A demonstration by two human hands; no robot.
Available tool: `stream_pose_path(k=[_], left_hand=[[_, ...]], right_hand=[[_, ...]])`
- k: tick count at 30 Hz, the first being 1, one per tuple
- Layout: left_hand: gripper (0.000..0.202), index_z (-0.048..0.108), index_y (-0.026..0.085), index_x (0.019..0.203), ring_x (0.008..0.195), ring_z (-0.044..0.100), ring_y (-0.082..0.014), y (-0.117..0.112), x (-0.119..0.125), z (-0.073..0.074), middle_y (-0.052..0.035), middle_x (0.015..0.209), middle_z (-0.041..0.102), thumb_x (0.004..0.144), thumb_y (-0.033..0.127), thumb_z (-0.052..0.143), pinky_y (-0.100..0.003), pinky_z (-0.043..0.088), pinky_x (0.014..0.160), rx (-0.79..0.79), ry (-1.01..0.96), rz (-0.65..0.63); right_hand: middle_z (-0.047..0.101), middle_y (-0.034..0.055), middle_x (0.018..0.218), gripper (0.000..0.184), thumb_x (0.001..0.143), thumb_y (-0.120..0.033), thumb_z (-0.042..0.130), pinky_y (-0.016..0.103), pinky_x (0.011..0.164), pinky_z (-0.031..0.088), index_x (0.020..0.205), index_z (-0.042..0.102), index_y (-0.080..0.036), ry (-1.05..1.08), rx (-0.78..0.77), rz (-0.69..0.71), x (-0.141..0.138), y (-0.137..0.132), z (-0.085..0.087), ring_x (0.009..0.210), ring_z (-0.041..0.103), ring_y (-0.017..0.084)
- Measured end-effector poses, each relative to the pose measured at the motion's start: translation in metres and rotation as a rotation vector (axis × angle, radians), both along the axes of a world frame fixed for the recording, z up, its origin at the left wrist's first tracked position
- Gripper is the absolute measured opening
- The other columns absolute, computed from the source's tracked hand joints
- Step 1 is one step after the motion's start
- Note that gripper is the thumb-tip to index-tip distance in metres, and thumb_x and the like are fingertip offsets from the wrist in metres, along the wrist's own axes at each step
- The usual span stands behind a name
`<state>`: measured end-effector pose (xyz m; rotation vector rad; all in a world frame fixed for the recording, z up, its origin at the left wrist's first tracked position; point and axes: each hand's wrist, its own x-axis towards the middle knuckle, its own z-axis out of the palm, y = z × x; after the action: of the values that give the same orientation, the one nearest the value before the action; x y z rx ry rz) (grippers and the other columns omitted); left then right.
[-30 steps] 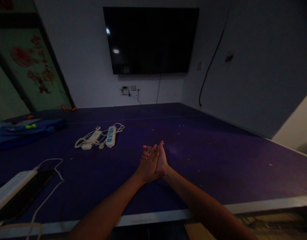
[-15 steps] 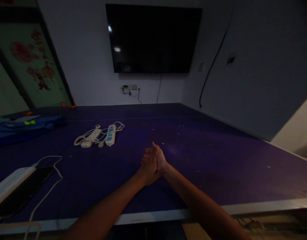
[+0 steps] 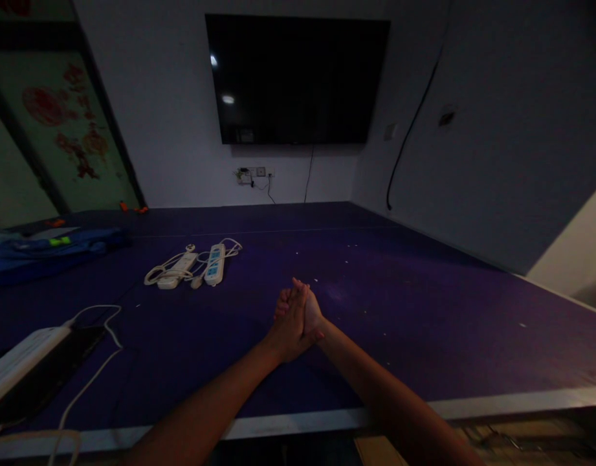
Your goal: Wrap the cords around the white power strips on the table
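Observation:
My left hand (image 3: 290, 330) and my right hand (image 3: 313, 312) are clasped against each other above the purple tabletop (image 3: 220, 343), near its front edge. The left hand lies over the right, its fingers pointing forward and its thumb crossing toward the right wrist. Curled fingertips of the right hand show past the far side of the left. Each hand is closed on the other, and no object shows between them; the space between the palms is hidden. Forward and left of them lie two white power strips, one plain (image 3: 177, 272) and one with blue sockets (image 3: 215, 264), with coiled cords.
At the left edge, a long white power strip (image 3: 23, 356) lies beside a flat black object (image 3: 50, 372), with a white cable (image 3: 91, 382) trailing off the front. Blue cloth (image 3: 79, 249) sits farther back. A large black screen (image 3: 298, 81) hangs on the wall.
The clasped hands keep the same hold and place. The whole view has shifted very slightly downward in the picture.

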<state>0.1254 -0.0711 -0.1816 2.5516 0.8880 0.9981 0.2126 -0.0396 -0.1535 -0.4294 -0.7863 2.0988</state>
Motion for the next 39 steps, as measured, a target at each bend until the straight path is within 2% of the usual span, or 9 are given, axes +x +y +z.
stream_pose_path(k=[7, 39], left_hand=[[0.091, -0.015, 0.012, 0.143, 0.138, -0.006, -0.031, 0.0021, 0.0001, -0.0029, -0.0182, 0.152, -0.002, 0.084, 0.061, 0.035, -0.052, 0.012, 0.111, 0.012, -0.016, -0.011], [0.093, -0.015, 0.013, 0.143, 0.139, -0.004, -0.0313, -0.0012, 0.0008, 0.0012, -0.0186, 0.152, -0.002, 0.083, 0.061, 0.038, -0.052, 0.013, 0.111, -0.027, -0.03, -0.002]], right_hand=[[0.039, -0.0032, 0.046, 0.043, 0.078, -0.057, 0.041, 0.032, 0.06, 0.042, 0.056, 0.045, -0.019, -0.031, 0.005, -0.013, -0.0002, 0.002, -0.0012, 0.047, 0.04, 0.012], [0.04, -0.0031, 0.047, 0.041, 0.076, -0.055, 0.044, 0.031, 0.058, 0.042, 0.058, 0.046, -0.019, -0.09, -0.008, -0.007, 0.001, 0.0054, -0.0037, 0.047, 0.04, 0.012]])
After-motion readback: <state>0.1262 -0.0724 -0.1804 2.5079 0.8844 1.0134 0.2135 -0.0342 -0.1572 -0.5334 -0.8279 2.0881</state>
